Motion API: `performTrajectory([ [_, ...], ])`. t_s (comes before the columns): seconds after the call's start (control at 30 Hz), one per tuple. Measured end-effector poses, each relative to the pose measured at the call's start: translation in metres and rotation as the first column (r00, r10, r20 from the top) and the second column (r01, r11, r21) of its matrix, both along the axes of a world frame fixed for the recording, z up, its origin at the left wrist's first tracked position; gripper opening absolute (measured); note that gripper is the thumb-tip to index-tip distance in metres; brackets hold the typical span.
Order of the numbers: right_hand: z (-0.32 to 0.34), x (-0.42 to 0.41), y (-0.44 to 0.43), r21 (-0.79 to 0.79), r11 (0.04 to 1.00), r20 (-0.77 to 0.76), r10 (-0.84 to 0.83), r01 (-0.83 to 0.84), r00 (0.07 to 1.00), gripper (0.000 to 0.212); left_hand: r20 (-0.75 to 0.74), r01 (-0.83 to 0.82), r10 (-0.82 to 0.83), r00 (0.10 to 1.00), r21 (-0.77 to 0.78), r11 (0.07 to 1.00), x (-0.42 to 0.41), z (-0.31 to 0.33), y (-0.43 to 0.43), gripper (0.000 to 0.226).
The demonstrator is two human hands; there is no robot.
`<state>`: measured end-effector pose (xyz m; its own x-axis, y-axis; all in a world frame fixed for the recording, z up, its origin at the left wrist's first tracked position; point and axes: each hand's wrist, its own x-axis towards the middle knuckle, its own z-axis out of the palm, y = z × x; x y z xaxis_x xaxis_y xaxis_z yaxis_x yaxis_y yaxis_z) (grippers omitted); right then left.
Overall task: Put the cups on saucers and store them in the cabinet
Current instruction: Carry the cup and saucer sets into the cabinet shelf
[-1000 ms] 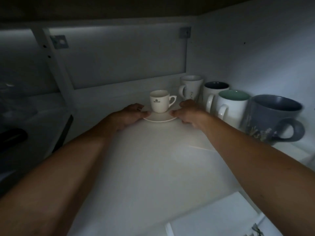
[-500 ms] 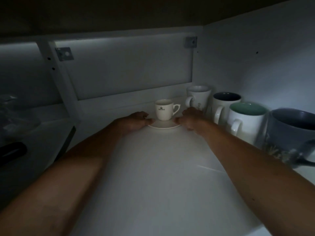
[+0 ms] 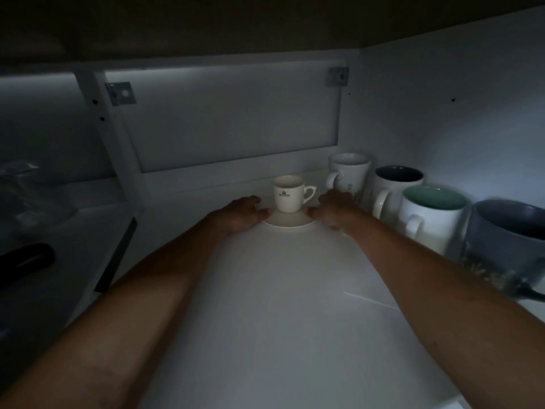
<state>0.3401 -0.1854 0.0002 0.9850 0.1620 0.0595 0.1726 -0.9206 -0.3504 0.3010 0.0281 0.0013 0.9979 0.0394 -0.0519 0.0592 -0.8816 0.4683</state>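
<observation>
Just left of the tall white mug [image 3: 349,169], deep on the cabinet shelf [image 3: 280,305], in the head view: the little cup [image 3: 287,196] stands upright on its saucer [image 3: 290,222], handle toward that mug. Left hand [image 3: 241,212] and right hand [image 3: 333,208] pinch the saucer's opposite rims, fingers curled. Light, stiff glazed china, I'd say: slippery, chippable, cup loose on top, so hold the rims and keep it level.

The left hand [image 3: 243,214] and right hand [image 3: 333,209] hide the side rims of the saucer [image 3: 290,225]. The print on the cup [image 3: 288,194] between them is too small to read. Well right of the right hand, a grey mug [image 3: 507,246] is blurred and cut by the edge.
</observation>
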Motion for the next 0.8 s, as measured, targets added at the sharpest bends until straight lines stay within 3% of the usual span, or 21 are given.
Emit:
performTrajectory([
  [0.07,0.005,-0.006,-0.003,0.028,1.000,-0.027,0.014,-0.013,1.000,0.058,0.025,-0.024,0.024,0.999,-0.018,1.000,-0.004,-0.002,-0.001,0.068],
  [0.2,0.004,-0.021,-0.010,0.402,0.915,-0.158,0.037,0.030,0.987,0.067,0.046,-0.096,0.098,0.994,-0.043,0.995,-0.017,-0.004,-0.002,0.086],
  [0.3,0.006,-0.047,-0.015,0.557,0.827,-0.209,0.049,0.078,0.977,0.070,0.031,-0.133,0.135,0.990,-0.077,0.988,-0.040,-0.003,-0.005,0.088],
  [0.43,0.012,-0.084,-0.026,0.640,0.763,-0.223,0.074,0.089,0.972,0.066,0.069,-0.168,0.190,0.979,-0.249,0.954,-0.081,-0.005,-0.016,0.079],
  [0.57,0.026,-0.139,-0.037,0.657,0.753,-0.172,0.111,0.030,0.979,0.067,0.097,-0.189,0.266,0.959,-0.482,0.856,-0.146,-0.008,-0.043,0.058],
  [0.73,0.048,-0.220,-0.044,0.630,0.776,-0.175,0.176,-0.027,0.969,0.070,0.059,-0.129,0.190,0.980,-0.538,0.833,-0.235,0.005,-0.056,0.068],
  [0.8,0.057,-0.254,-0.047,0.608,0.794,-0.196,0.159,-0.007,0.967,0.071,0.037,-0.128,0.166,0.985,-0.483,0.866,-0.263,0.021,-0.055,0.072],
])
